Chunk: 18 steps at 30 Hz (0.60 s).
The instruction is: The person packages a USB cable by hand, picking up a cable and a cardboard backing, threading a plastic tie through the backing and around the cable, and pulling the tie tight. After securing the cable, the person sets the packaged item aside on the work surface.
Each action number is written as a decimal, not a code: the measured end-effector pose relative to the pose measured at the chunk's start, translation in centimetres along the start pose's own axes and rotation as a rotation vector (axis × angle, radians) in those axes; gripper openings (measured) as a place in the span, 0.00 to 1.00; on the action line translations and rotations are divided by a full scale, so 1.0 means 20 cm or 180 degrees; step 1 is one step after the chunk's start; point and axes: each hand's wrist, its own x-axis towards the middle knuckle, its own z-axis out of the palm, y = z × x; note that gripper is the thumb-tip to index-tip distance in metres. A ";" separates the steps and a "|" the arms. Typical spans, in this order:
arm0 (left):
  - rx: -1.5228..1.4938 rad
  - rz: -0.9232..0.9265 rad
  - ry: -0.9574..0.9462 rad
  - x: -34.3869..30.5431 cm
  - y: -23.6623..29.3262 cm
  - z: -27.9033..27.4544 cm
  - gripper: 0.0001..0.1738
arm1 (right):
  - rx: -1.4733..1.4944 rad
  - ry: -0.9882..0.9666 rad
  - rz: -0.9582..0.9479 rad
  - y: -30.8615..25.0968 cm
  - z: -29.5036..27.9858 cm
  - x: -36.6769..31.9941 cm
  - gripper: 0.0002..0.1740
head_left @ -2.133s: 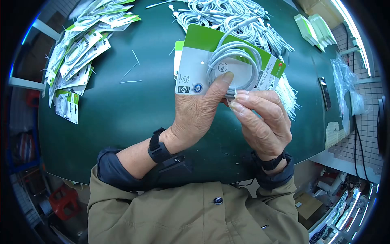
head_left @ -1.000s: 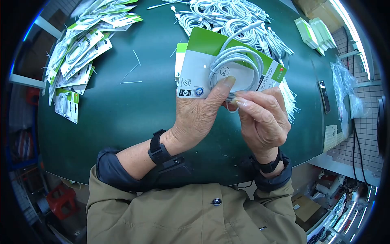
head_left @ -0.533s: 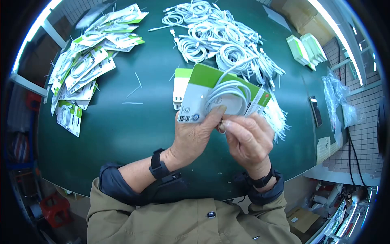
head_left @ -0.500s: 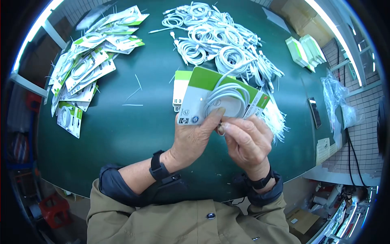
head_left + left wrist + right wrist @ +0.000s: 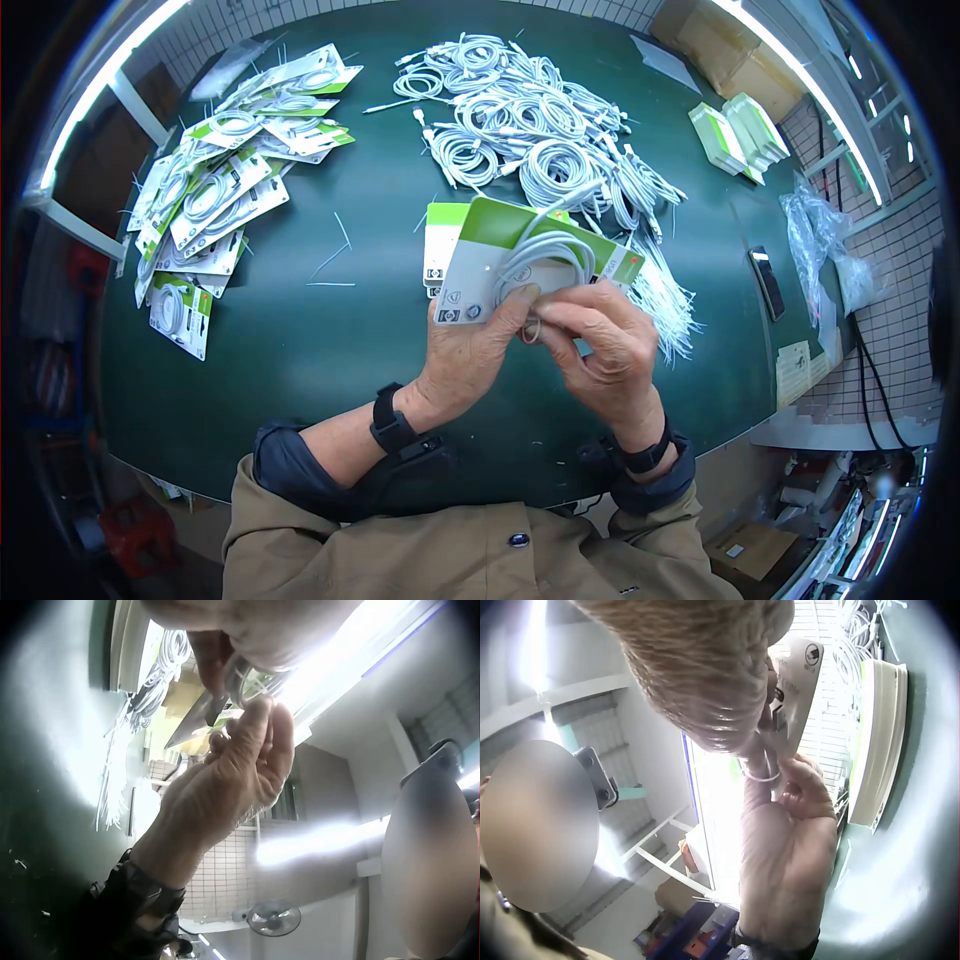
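- At far left, a pile of carded cables (image 5: 205, 195) is spread on the green tabletop (image 5: 250, 385).
- Thin white strips (image 5: 330, 284) are scattered beside it.
- Above the tabletop, a green-and-white card (image 5: 465, 275) is gripped by the left hand (image 5: 460, 350), its thumb pressed over a coiled cable (image 5: 555, 243).
- Beyond the card, loose coils (image 5: 520, 110) are heaped.
- A thin white loop (image 5: 531, 330) is pinched between thumb and fingertips of the right hand (image 5: 608, 345).
- At right, a phone (image 5: 767, 283) is laid near a plastic bag (image 5: 815, 240).
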 end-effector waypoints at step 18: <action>-0.0161 -0.0237 -0.0649 -0.04 0.06 0.04 0.22 | 0.3409 0.0121 0.3269 0.27 -0.12 -0.48 0.16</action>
